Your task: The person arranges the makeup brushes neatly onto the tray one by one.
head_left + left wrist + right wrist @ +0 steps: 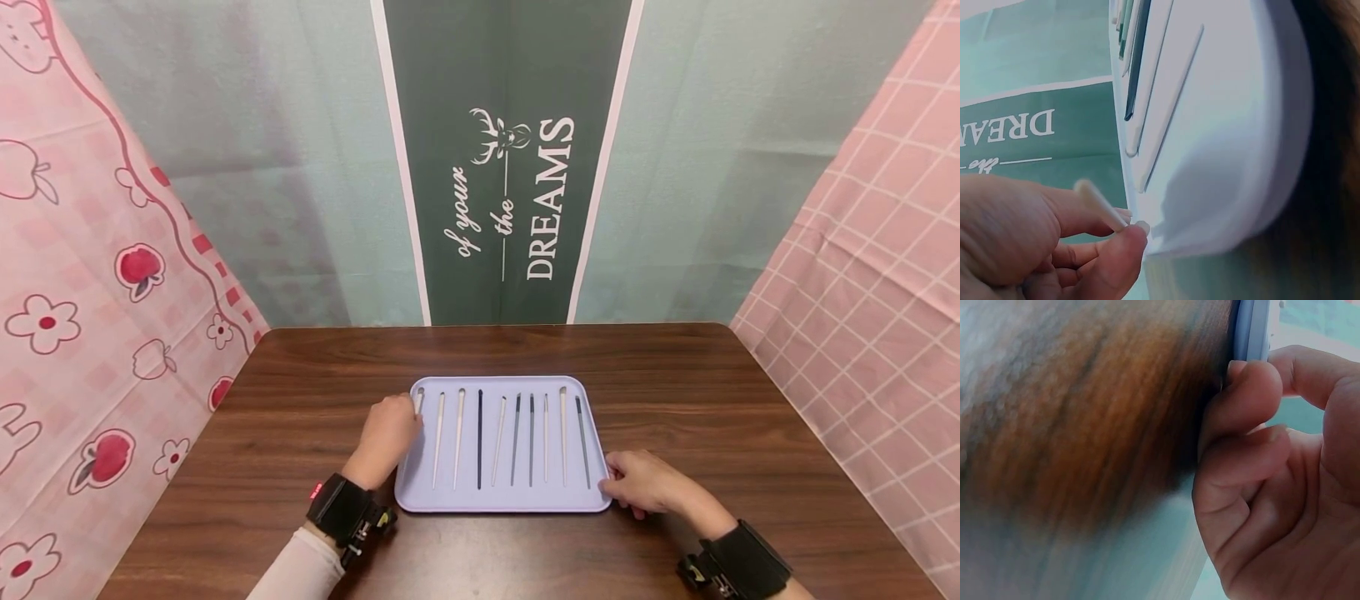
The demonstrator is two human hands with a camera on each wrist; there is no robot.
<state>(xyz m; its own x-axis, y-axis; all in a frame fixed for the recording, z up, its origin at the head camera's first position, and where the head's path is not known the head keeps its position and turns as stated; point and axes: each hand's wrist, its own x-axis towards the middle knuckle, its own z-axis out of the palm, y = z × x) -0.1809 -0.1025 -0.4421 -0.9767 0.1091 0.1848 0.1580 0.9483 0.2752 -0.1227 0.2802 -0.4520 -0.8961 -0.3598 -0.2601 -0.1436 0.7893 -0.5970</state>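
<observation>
A lavender tray (pixel 502 500) lies on the brown table with several slim makeup brushes side by side on it. My left hand (pixel 392 429) is over the tray's left edge and pinches a white-handled makeup brush (pixel 1102 206) between thumb and fingers. In the head view this brush's head shows just above the fingertips, near the upper left corner. At the lower right corner, my right hand (pixel 645 482) grips the tray's rim, its fingers (pixel 1244 394) curled at the edge. Among the brushes are a black one (pixel 480 442), white ones and grey-blue ones.
The wooden table (pixel 300 375) extends around the tray on all sides. Behind it hangs a green curtain (pixel 480 292) with printed lettering. Pink patterned cloths line the left (pixel 97 333) and right (pixel 862 275) sides.
</observation>
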